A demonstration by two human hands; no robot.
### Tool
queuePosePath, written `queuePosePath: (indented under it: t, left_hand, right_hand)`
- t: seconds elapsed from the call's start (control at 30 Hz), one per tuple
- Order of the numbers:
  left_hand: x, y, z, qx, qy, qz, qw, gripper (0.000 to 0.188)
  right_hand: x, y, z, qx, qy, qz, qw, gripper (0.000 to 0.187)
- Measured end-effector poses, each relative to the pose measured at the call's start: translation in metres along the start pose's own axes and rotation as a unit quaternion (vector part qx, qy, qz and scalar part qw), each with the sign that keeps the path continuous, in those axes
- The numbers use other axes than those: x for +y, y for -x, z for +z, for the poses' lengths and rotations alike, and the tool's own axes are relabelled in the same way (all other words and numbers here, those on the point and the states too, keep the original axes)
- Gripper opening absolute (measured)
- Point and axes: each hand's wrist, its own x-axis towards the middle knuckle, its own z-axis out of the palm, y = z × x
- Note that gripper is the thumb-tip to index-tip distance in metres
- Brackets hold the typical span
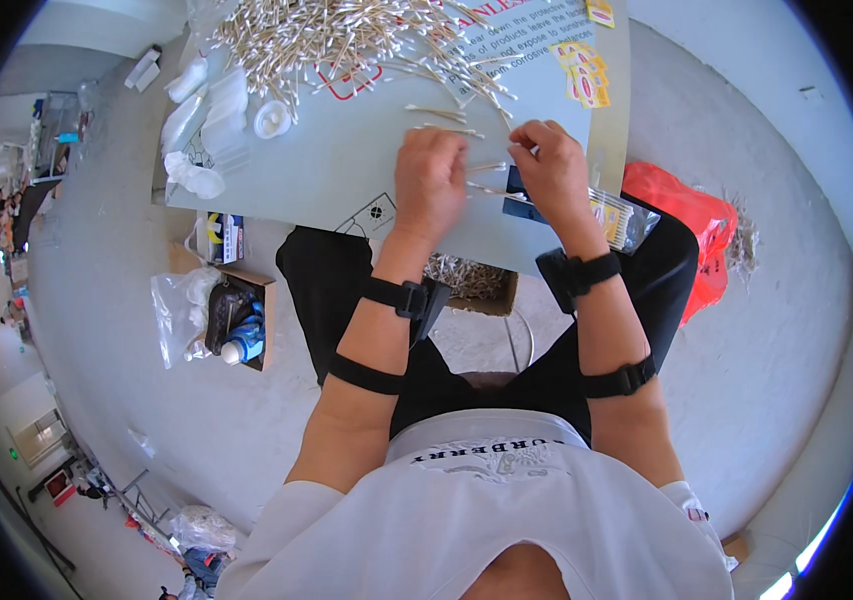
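Your left hand point(430, 180) curls, blurred, over the worktop point(317, 170); your right hand point(553, 172) bends thumb and forefinger toward each other beside it. Whether either grips a swab, I cannot tell. Loose cotton swabs point(487, 168) lie between your hands, the big swab pile point(297, 45) sits beyond them, and a clear packet point(637, 228) rests by your right wrist.
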Motion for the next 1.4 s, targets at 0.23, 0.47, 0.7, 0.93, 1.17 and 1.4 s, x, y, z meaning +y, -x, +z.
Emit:
queuePosePath:
  t: [0.23, 0.47, 0.7, 0.93, 1.17, 1.4]
  left_hand:
    - [-0.041, -0.034, -0.024, -0.046, -0.091, -0.05, 0.993, 0.05]
    - [-0.043, -0.046, -0.024, -0.116, -0.095, -0.063, 0.987, 0.035]
    - [-0.021, -0.03, -0.005, -0.094, -0.054, -0.009, 0.994, 0.018]
    - [-0.001, -0.029, 0.003, -0.109, -0.033, 0.025, 0.993, 0.018]
    - [0.003, -0.02, 0.003, -0.128, 0.028, -0.001, 0.991, 0.024]
    - [-0.007, -0.036, 0.001, -0.005, -0.019, -0.004, 1.0, 0.034]
  right_hand:
    - [-0.007, 0.039, -0.017, -0.057, -0.027, 0.044, 0.997, 0.022]
    - [0.003, 0.013, -0.003, 0.02, -0.021, 0.037, 0.999, 0.021]
    - [0.009, -0.018, 0.006, -0.022, 0.179, 0.014, 0.983, 0.013]
    - [0.007, -0.016, -0.009, -0.048, 0.132, -0.021, 0.99, 0.006]
    - [0.008, -0.018, 0.002, -0.113, 0.09, -0.065, 0.987, 0.005]
    - [-0.002, -0.045, 0.011, 0.043, 0.135, -0.033, 0.989, 0.036]
